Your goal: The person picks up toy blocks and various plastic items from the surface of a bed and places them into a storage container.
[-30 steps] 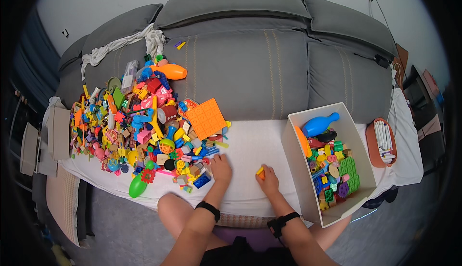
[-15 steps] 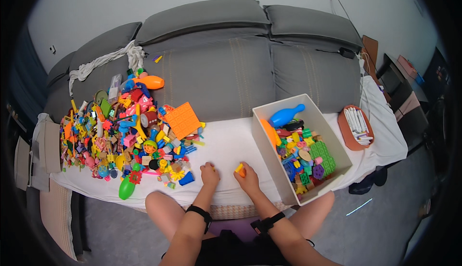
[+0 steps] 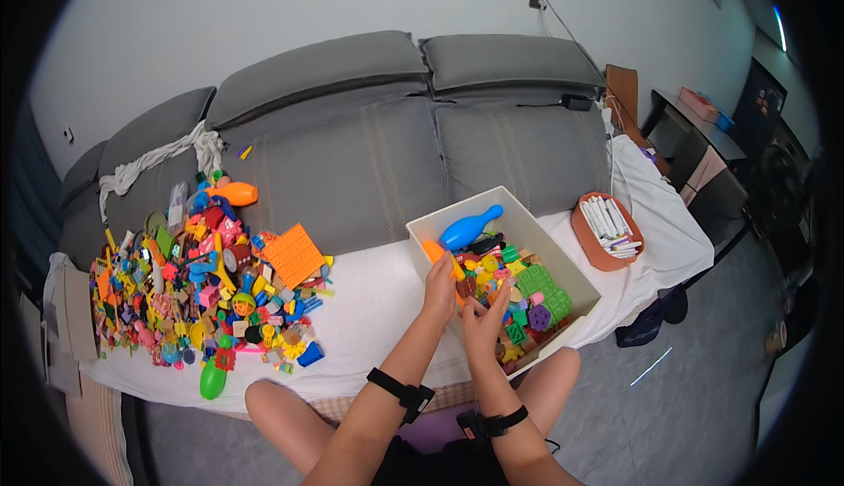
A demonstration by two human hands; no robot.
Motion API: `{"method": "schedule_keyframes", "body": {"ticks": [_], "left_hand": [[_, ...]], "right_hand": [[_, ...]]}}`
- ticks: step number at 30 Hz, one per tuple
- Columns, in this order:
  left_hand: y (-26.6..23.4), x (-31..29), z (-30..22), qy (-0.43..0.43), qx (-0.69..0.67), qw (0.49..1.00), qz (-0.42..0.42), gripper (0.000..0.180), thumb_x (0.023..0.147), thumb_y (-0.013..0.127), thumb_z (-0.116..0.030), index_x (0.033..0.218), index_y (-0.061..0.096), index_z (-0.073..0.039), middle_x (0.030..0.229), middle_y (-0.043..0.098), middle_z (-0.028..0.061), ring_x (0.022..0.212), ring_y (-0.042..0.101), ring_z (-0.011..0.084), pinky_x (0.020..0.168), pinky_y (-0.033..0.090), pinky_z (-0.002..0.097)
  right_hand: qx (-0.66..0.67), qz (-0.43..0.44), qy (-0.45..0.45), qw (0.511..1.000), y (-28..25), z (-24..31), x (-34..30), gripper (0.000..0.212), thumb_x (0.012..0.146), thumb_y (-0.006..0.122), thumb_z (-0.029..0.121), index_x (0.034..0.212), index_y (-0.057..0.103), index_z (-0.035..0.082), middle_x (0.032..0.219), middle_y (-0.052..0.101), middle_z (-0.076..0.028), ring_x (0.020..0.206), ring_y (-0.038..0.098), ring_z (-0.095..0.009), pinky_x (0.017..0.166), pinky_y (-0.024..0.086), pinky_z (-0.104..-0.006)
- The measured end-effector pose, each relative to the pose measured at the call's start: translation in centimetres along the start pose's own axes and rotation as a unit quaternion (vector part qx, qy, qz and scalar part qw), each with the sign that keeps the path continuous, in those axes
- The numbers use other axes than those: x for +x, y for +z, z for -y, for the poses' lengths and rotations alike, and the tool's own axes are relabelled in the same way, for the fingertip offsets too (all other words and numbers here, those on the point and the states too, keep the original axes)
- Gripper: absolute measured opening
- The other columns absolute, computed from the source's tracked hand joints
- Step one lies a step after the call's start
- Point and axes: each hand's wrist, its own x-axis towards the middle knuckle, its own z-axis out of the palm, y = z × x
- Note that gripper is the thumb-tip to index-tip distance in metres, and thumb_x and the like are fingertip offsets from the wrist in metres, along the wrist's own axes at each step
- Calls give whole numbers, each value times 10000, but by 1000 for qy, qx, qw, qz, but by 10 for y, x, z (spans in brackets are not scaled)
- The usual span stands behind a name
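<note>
Left hand and right hand, grips unclear, are at the partly filled bin; bigger toy pile remains, frame left.

We see smooth, glossy plastic on the blue pin and the green pin, while the orange square looks matt and ridged in a grid. The cream bin seems to us smooth plastic with a dull sheen. The white sheet is soft, lightly creased cloth; the grey sofa back looks matt, with stitched seams. The floor appears hard and smooth.
</note>
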Motion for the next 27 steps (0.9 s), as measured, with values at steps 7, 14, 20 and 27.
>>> {"method": "schedule_keyframes", "body": {"ticks": [7,14,20,27], "left_hand": [[-94,-7,6,47,58,997,-22,376,897,469,-164,1238,430,-12,1251,450,103,1118,450,184,928,368,277],[-245,-66,-38,288,659,660,-217,393,668,519,18,1047,582,-64,1028,541,147,973,497,275,843,397,378],[-290,-89,-66,164,731,576,-327,463,626,620,-91,1085,569,-109,1166,424,219,1019,440,396,855,397,432],[-287,-71,-42,128,751,589,-271,444,630,680,-135,1062,575,-133,1171,387,227,986,456,400,840,428,411]], "right_hand": [[-136,49,-138,980,29,-54,-19,554,753,460,-82,1276,320,40,1329,242,-143,947,554,-238,674,485,-259],[-421,167,76,889,52,-115,-25,629,681,635,178,1254,386,107,1192,418,-170,1011,503,-310,795,454,-430],[-430,197,-18,881,67,-167,-22,136,708,607,117,820,571,48,939,546,-136,885,535,-276,679,462,-397],[-305,263,-19,915,104,-147,-68,199,705,587,94,903,578,70,952,539,-115,844,553,-287,641,470,-387]]}}
